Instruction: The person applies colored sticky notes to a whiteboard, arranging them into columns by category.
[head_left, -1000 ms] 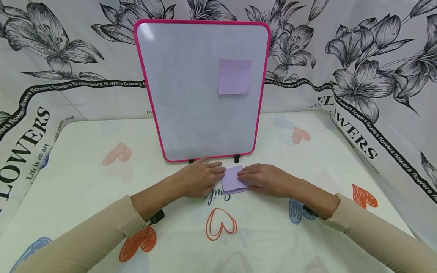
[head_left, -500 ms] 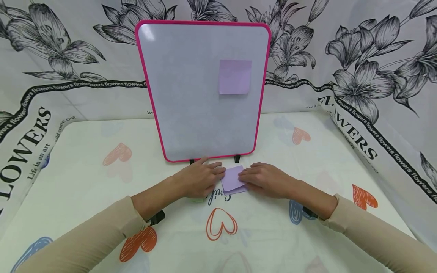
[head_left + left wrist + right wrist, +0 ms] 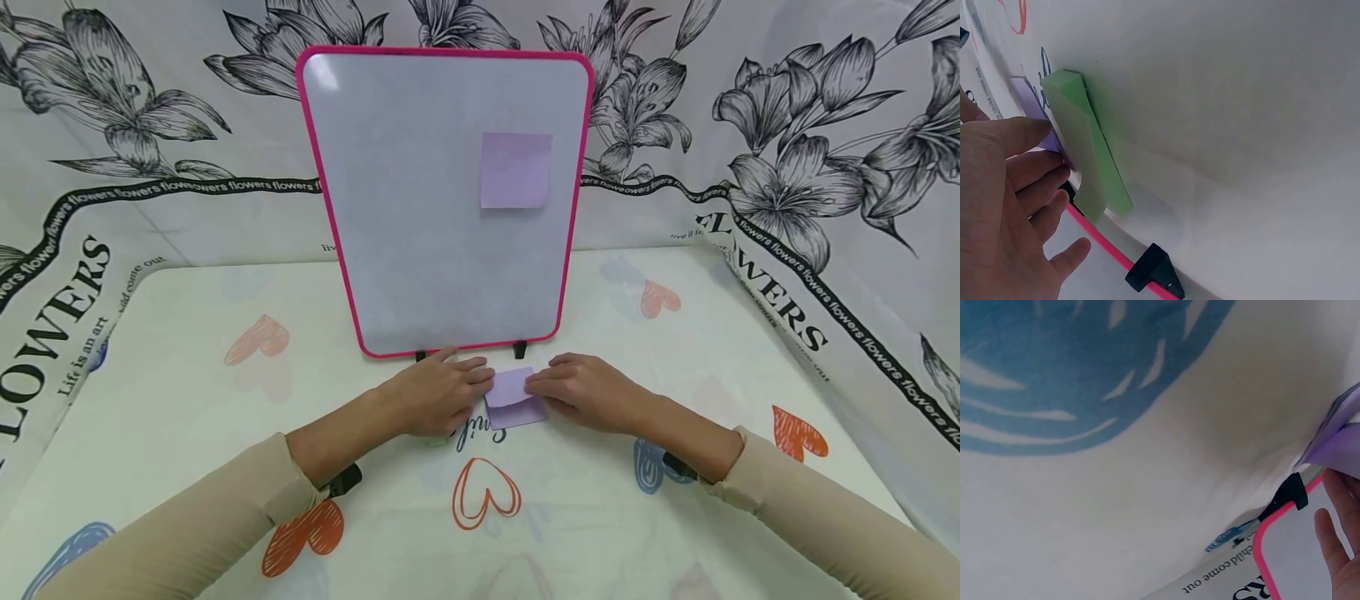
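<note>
Paper (image 3: pixel 514 400), purple and folded, lies on a white cloth (image 3: pixel 375 542) between a person's two hands, just on the near side of a board (image 3: pixel 420 200). Its upper layer curls up partway, so a strip of the lower layer shows along the near side.

From where I stand, the left hand (image 3: pixel 437 393) reaches in palm down, fingertips at the paper's left edge, fingers relaxed and slightly spread. The right hand (image 3: pixel 588 394) comes in opposite, fingers close together, tips at the right edge of the curled layer; the thumb is mostly hidden, so I cannot tell whether it pinches. Under the left hand is a folded green sheet (image 3: pixel 1088 150), seen well only from the left wrist.

The board is white with a pink rim and stands on small black feet (image 3: pixel 520 349). A square purple note (image 3: pixel 516 171) sits on its upper right part. The cloth is printed with orange and blue hearts (image 3: pixel 306 533) and dark lettering (image 3: pixel 480 433), partly covered by the paper. Behind hangs a pale backdrop (image 3: pixel 187 221) with black line-drawn flowers. Tan sleeves (image 3: pixel 217 500) end near the wrists.
</note>
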`<action>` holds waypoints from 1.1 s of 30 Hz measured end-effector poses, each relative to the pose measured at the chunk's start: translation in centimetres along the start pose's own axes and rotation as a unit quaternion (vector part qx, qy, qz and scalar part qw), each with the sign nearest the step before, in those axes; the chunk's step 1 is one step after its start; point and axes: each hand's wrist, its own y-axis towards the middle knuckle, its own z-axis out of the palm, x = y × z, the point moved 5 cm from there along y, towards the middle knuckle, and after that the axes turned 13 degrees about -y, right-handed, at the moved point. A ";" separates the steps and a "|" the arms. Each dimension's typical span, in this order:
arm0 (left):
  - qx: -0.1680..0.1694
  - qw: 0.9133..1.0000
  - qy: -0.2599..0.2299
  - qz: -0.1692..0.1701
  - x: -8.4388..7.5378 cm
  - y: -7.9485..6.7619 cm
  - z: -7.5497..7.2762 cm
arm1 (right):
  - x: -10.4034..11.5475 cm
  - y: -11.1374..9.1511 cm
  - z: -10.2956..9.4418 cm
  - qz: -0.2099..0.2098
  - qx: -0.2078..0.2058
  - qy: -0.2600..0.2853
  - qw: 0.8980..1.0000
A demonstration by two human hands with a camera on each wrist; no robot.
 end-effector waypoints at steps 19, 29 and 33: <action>0.005 1.000 0.000 -0.007 0.0 -0.5 -0.1 | -1.3 0.7 -2.5 0.016 -0.071 -0.017 0.997; 0.000 1.000 0.008 -0.002 0.0 -0.4 0.1 | -2.2 1.7 -3.7 0.019 -0.095 -0.029 0.995; -0.007 1.000 0.015 0.003 -0.1 -0.4 0.0 | -2.5 2.0 -4.2 0.023 -0.110 -0.034 0.993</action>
